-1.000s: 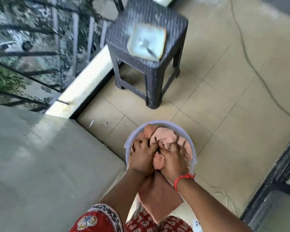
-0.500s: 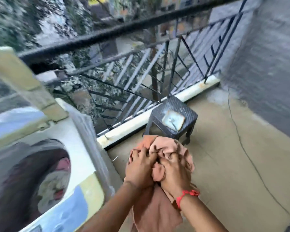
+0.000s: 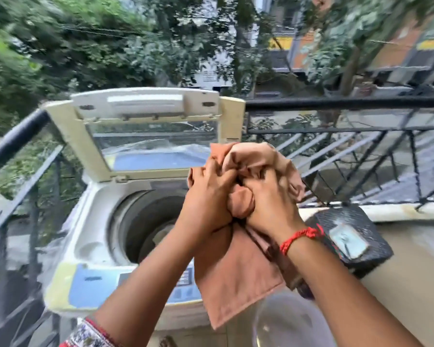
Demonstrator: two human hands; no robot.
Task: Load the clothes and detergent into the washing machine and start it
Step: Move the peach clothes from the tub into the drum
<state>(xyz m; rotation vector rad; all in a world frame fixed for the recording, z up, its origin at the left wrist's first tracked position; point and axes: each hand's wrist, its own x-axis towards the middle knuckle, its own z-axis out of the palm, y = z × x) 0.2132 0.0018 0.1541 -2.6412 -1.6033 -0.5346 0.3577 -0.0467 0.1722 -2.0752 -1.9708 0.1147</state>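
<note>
Since last frame we lifted the clothes point(image 3: 246, 266) to the washing machine point(image 3: 105, 221) at 9 o'clock; left hand point(image 3: 208, 196) and right hand point(image 3: 268, 204) clenched the soft, light bundle.

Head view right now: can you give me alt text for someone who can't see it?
Both hands, left hand and right hand, grip a bunched peach cloth in front of an open top-loading washing machine, lid raised. A dark stool stands to the right.
</note>
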